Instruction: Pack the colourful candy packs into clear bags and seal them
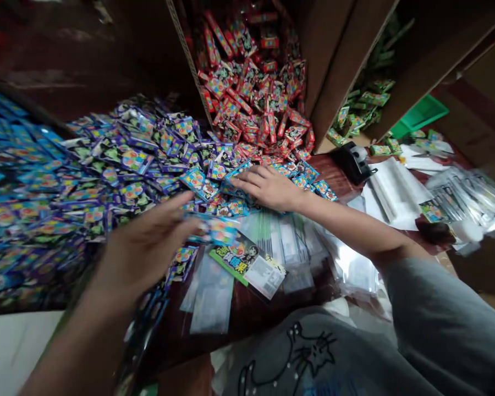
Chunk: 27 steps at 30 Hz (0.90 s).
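My left hand [144, 247] is smeared by motion at the left front. A small blue candy packet [223, 232], also blurred, sits at its thumb and fingertips. Farther in, my right hand [268, 188] reaches over the pile with its fingers bent down onto blue candy packets [237, 180]; its thumb is hidden. Purple candy packets [134, 157] are heaped just beyond both hands. Below them on the dark table lies a printed black and green card [247, 261] with a white label, beside clear plastic sleeves [212, 300].
An upright cardboard box [334, 66] holds red packets [259, 104], and green packets [355, 110] lie in another at the right. A black tape dispenser [350, 162], a green tray [421, 115] and bundled plastic bags [474, 198] stand right. More blue packets [16, 148] are piled left.
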### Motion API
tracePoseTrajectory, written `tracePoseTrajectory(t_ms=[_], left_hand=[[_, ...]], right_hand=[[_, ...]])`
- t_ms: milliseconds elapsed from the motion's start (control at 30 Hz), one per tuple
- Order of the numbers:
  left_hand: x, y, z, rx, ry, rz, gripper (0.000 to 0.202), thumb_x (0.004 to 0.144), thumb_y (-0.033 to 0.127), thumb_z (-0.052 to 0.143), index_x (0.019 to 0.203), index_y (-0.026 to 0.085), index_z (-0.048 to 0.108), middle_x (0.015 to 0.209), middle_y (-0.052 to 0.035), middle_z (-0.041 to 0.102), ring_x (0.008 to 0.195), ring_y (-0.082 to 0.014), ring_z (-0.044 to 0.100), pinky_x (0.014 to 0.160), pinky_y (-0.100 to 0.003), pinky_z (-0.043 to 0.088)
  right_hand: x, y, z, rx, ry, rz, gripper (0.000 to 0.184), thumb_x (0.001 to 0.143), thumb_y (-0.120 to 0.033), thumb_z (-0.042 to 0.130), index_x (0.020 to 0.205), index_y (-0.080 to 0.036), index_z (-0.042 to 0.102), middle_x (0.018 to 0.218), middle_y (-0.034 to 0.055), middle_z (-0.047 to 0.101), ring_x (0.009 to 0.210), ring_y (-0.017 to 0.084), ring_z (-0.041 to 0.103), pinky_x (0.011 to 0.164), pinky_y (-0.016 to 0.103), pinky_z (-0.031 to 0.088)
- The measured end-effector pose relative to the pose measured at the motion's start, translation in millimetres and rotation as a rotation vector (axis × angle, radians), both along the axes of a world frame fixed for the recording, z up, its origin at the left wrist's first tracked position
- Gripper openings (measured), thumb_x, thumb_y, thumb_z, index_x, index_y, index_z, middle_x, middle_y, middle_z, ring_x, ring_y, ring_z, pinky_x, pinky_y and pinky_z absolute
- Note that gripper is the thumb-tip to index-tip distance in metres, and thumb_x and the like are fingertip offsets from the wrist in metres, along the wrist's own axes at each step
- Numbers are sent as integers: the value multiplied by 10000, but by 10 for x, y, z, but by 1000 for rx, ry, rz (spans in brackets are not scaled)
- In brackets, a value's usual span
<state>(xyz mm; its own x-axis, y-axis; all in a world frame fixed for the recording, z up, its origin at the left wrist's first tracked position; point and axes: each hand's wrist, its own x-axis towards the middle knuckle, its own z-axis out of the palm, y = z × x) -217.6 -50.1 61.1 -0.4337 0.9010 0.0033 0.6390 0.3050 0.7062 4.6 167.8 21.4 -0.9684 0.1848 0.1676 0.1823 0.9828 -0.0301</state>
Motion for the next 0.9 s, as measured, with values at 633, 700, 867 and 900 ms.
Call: tracePoseTrajectory(t_ms=[633, 700, 867, 900], left_hand=[[1359, 158, -666, 56, 140, -465, 381, 1070, 401, 633, 1370, 206, 765, 1436, -106, 769, 1342, -263, 716, 1222, -452, 530], [1424, -3, -654, 60, 259, -489, 499, 1028, 458, 724, 1453, 199, 706, 1522, -137, 708, 1439, -301, 640, 1268, -484, 484], [1658, -28, -703, -105, 382, -604, 547, 929, 384, 852, 1416, 181, 710, 1551, -180, 650, 1477, -395, 565, 1221, -567, 511], [1690, -5, -718, -128, 389, -607, 512, 936, 360, 841, 1402, 186, 716, 1533, -177, 656, 1450, -393, 581, 1200, -565, 528]], right_hand=[[527, -81, -142, -286, 69, 12, 566, 1079, -190, 588, 1638, -191, 500, 1654, 150, 547, 1452, 376, 482, 1200, 605, 454], [234, -54, -21, -275, 97, 44, 551, 1086, -208, 607, 1627, -179, 509, 1613, 156, 567, 1443, 368, 491, 1206, 600, 451], [-827, -268, 183, -204, -62, 150, 462, 1001, -248, 765, 1427, -112, 652, 1455, 165, 658, 1390, 338, 588, 1156, 517, 533], [-1022, -358, 188, -197, -79, 168, 341, 1052, -236, 662, 1360, -91, 677, 1401, 139, 685, 1379, 301, 618, 1139, 462, 538]])
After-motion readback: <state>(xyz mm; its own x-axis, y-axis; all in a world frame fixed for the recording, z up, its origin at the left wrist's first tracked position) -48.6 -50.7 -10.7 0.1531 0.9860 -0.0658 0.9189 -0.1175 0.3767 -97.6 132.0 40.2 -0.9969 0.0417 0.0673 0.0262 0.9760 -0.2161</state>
